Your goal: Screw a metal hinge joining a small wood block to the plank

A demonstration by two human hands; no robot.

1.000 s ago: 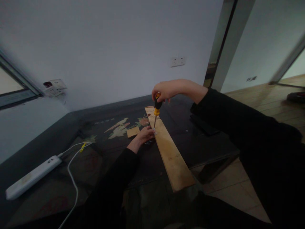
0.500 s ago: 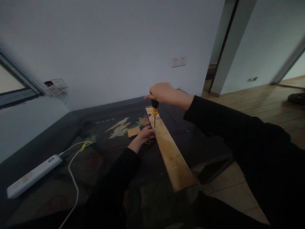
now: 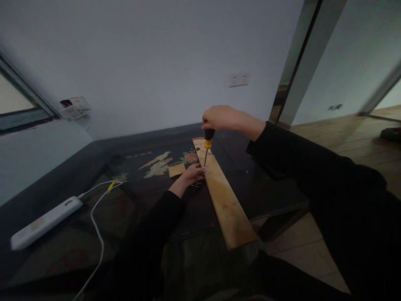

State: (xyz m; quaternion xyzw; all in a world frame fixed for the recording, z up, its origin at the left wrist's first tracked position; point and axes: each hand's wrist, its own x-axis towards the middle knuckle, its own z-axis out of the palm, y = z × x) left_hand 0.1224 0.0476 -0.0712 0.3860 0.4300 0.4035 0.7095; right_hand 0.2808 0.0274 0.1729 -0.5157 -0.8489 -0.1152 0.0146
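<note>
Lying slantwise on the dark counter (image 3: 94, 167), its near end overhanging the edge, the wooden plank (image 3: 225, 200) takes a screw, too small to judge its depth. The right hand (image 3: 219, 118) grips the upright screwdriver (image 3: 206, 144) from above; the left hand (image 3: 192, 175) pinches at its tip. A power strip (image 3: 44, 221) lies well apart, obstructing nothing.

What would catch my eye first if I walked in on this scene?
Probably the right hand gripping a black and yellow screwdriver held upright over a long wooden plank on the dark table. The left hand rests by the tip. Far left lies a white power strip.
</note>
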